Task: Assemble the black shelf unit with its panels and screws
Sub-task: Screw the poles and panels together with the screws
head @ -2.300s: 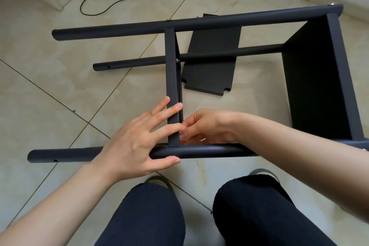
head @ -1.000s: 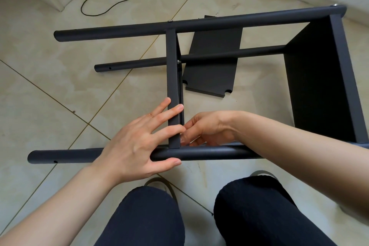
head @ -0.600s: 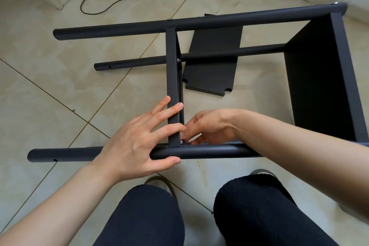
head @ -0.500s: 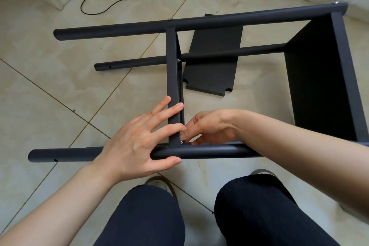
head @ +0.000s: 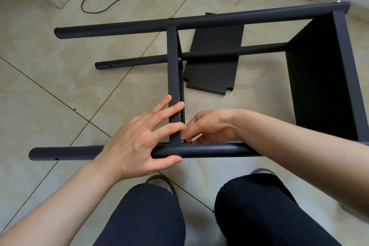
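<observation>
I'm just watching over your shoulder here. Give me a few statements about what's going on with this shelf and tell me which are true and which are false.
1. The left hand lies with straight fingers across the middle panel and the near tube. True.
2. The right hand rests idle on the floor. False: its curled fingers work at the joint where the middle panel meets the near tube.
3. A loose panel lies flat on the floor under the frame. True.
4. The loose panel is white. False: it is black.
5. A cable lies on the floor beyond the frame. True.
</observation>
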`<act>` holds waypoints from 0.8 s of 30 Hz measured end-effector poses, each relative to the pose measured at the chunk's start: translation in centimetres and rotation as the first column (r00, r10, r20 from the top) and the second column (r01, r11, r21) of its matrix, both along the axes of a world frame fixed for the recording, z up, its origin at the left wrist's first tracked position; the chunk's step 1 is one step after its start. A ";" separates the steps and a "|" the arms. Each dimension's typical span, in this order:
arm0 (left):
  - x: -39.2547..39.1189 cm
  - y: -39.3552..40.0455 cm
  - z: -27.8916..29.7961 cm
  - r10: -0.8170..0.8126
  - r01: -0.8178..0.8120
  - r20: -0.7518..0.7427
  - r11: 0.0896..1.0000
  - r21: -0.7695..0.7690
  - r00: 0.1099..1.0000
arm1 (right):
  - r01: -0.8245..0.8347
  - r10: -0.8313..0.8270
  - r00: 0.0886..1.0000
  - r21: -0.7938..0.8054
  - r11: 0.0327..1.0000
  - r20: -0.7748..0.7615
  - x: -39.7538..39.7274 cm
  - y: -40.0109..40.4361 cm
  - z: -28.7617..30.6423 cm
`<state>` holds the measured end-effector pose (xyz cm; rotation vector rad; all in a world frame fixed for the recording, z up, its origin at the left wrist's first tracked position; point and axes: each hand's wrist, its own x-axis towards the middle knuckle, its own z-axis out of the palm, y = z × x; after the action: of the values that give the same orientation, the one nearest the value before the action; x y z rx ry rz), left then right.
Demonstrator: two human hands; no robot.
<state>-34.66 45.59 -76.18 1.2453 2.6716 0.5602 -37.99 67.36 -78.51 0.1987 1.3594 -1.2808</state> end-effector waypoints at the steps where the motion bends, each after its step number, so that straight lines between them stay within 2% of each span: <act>1: 0.0 0.0 0.0 0.000 0.000 0.003 1.000 0.001 1.000 | 0.004 -0.003 1.000 0.006 1.000 -0.003 0.0 0.0 -0.1; 8: 0.0 0.0 0.0 -0.001 0.001 0.001 1.000 0.002 1.000 | -0.018 0.018 1.000 0.038 0.999 -0.001 0.0 -0.5 -0.2; 12: 0.0 -0.1 -0.1 -0.003 0.003 0.006 1.000 0.010 1.000 | 0.001 -0.001 1.000 0.007 1.000 -0.031 0.1 -0.5 -0.3; 16: 0.0 -0.1 -0.1 -0.004 0.004 0.003 1.000 0.011 1.000 | -0.020 0.020 1.000 -0.017 1.000 0.009 -0.1 0.1 -0.1; 24: 0.0 -0.1 -0.1 -0.003 0.003 0.007 1.000 0.009 1.000 | -0.014 0.014 1.000 0.027 1.000 -0.014 0.1 -0.4 -0.4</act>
<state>-34.69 45.52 -76.27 1.2469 2.6642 0.5764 -37.91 66.92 -78.95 0.1985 1.3882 -1.2551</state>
